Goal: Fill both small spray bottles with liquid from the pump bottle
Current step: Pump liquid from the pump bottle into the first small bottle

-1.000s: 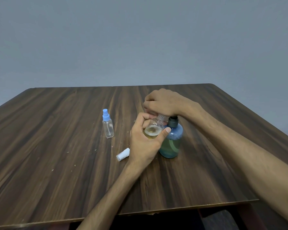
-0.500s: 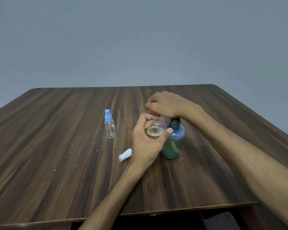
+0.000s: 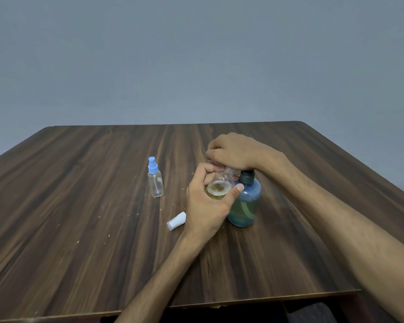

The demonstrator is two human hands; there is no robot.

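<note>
Foam tops the yellowish liquid in the open spray bottle (image 3: 219,186), which I grip in my left hand (image 3: 207,206), tilted against the pump bottle (image 3: 245,203). My right hand (image 3: 233,151) rests curled over the pump head; what its fingers clasp I cannot tell. I should keep the neck under the spout and pump slowly. Left of the pump bottle stand the capped spray bottle (image 3: 155,180) and a loose white cap (image 3: 176,220).

Uncapped spray bottle (image 3: 219,186), part-filled, tilted against blue pump bottle (image 3: 245,203).
</note>
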